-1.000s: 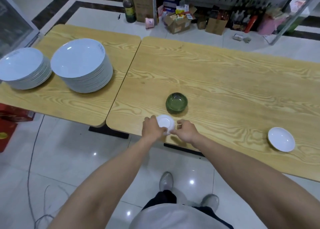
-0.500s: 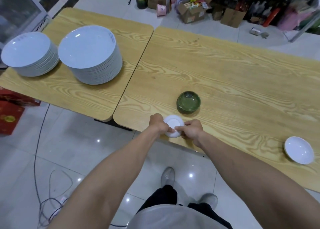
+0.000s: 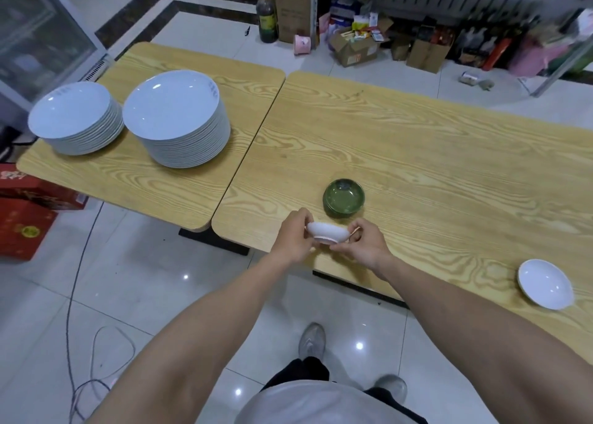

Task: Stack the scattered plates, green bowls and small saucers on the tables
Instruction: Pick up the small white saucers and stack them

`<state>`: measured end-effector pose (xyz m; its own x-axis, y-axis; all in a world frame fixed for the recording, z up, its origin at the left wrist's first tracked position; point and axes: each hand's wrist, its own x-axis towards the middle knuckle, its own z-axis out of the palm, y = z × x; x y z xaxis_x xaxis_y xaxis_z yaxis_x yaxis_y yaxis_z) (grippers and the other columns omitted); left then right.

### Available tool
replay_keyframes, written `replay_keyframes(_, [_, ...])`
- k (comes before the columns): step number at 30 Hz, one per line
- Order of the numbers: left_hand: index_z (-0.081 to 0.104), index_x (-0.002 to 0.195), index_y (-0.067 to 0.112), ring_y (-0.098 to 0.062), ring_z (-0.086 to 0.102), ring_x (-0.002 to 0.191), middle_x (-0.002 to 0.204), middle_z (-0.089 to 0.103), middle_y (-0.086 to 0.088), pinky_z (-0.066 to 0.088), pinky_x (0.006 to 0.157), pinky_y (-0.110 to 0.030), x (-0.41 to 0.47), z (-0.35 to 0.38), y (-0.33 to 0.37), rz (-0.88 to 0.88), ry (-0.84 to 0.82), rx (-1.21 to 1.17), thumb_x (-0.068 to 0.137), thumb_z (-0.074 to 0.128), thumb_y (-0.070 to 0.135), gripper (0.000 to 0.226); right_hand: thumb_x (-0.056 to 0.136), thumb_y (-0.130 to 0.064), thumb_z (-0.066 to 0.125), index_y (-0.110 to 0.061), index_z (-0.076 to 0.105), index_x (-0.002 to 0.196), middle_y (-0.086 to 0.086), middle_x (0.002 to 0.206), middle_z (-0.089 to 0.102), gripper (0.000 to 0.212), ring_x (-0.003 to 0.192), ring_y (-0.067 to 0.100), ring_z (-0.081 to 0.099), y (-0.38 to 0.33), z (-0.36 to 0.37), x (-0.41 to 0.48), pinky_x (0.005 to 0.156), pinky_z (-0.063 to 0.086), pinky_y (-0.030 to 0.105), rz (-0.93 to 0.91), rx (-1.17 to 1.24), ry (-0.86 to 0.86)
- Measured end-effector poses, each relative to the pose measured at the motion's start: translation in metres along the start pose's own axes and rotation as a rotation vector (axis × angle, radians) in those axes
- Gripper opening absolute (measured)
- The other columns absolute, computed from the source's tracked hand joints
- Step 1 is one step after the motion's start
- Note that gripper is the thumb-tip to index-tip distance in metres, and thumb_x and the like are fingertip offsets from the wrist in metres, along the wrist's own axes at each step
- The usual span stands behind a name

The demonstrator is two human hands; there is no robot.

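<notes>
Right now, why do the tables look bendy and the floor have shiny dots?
Head view: the wide-angle lens bends the edges of the wooden tables; the dots are glare on glossy white floor tiles; stacked white plates glint too.

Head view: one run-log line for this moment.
left hand, right hand: both grip small white ceramic saucer, tilted | green glazed bowls: stacked just beyond | white shallow dish: far right, untouched
</notes>
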<state>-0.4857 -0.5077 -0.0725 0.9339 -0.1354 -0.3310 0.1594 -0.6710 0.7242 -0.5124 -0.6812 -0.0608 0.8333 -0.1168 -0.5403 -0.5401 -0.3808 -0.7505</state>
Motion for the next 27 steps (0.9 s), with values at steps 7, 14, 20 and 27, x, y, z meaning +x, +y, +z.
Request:
replay_keyframes(7, [0.066, 0.116, 0.0, -0.03, 0.058, 0.114, 0.125, 0.061, -0.016, 0.043, 0.096, -0.027, -0.023, 0.024, -0.013, 0.108, -0.059, 0.131, 0.075, 0.073, -0.003, 0.041, 0.071, -0.007, 0.071, -0.028, 0.053, 0.071, -0.009, 0.067, 0.059, 0.027, 0.073, 0.021, 0.058, 0.031, -0.007, -0.019, 0.067, 0.047, 0.032, -0.149, -0.375, 0.062])
replay_keyframes(14, [0.056, 0.134, 0.002, -0.027, 0.042, 0.138, 0.151, 0.043, -0.011, 0.03, 0.112, -0.027, -0.033, 0.032, -0.011, 0.218, -0.109, 0.312, 0.087, 0.063, 0.003, 0.048, 0.079, -0.011, 0.061, -0.013, 0.063, 0.091, -0.002, 0.083, 0.064, 0.013, 0.082, 0.021, 0.059, 0.043, -0.004, -0.024, 0.067, 0.046, 0.028, 0.011, -0.237, 0.108])
replay_keyframes(20, [0.048, 0.141, 0.009, -0.023, 0.034, 0.142, 0.154, 0.039, -0.006, 0.031, 0.112, -0.031, -0.039, 0.033, -0.015, 0.283, -0.102, 0.373, 0.091, 0.061, 0.012, 0.052, 0.083, 0.0, 0.06, -0.011, 0.054, 0.111, 0.012, 0.102, 0.066, 0.03, 0.07, 0.032, 0.072, 0.038, 0.003, -0.019, 0.065, 0.06, 0.04, 0.248, 0.134, 0.233])
replay_keyframes(27, [0.043, 0.143, 0.019, -0.021, 0.012, 0.15, 0.158, 0.031, -0.001, 0.012, 0.121, -0.037, -0.032, 0.033, 0.007, 0.438, -0.066, 0.699, 0.099, 0.041, 0.043, 0.05, 0.084, 0.007, 0.058, -0.012, 0.063, 0.097, 0.016, 0.111, 0.064, 0.024, 0.078, 0.034, 0.072, 0.031, -0.028, -0.025, 0.053, 0.056, 0.028, 0.352, 0.396, 0.418])
